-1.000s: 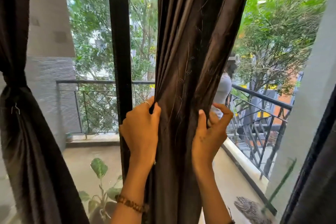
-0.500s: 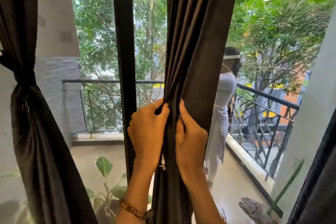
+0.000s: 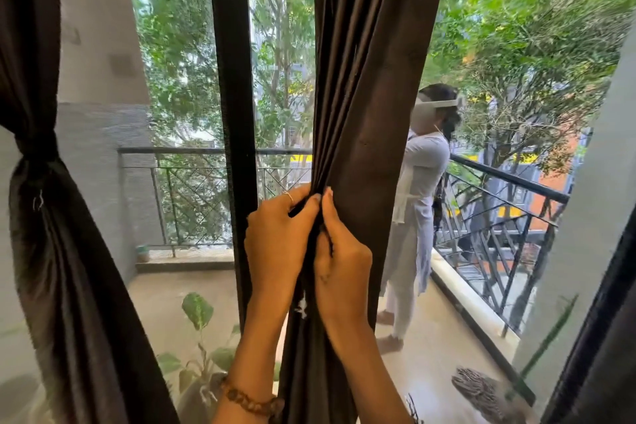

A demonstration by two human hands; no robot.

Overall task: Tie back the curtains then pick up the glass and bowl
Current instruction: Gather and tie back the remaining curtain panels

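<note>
At the far left of the frame a left curtain (image 3: 51, 251) hung already cinched at mid-height by a dark tie (image 3: 36, 155), so that part of the job looked done. Just right of it, through the glass, stood the dark window frame post (image 3: 230, 113), and low in the frame a potted plant (image 3: 198, 313) sat on the balcony floor.

At the centre, the left hand (image 3: 275, 241) had its fingers curled around the gathered folds of the middle curtain (image 3: 361, 79), and the right hand (image 3: 340, 262) pinched the same bunch from the other side, the two touching. To do the step well, the cloth would need to be kept squeezed into one tight bundle at that height while a tie was passed around it; no tie for it could be made out. The curtain's right-hand fold hung loose beyond the grip and probably still needed drawing in.

Room was tight leftward, with the post just beside the left hand; rightward the glass was open. A person (image 3: 420, 200) stood on the balcony by the railing (image 3: 499, 189), outside. A dark curtain edge (image 3: 605, 337) closed the far right. The glass and bowl were not in view.
</note>
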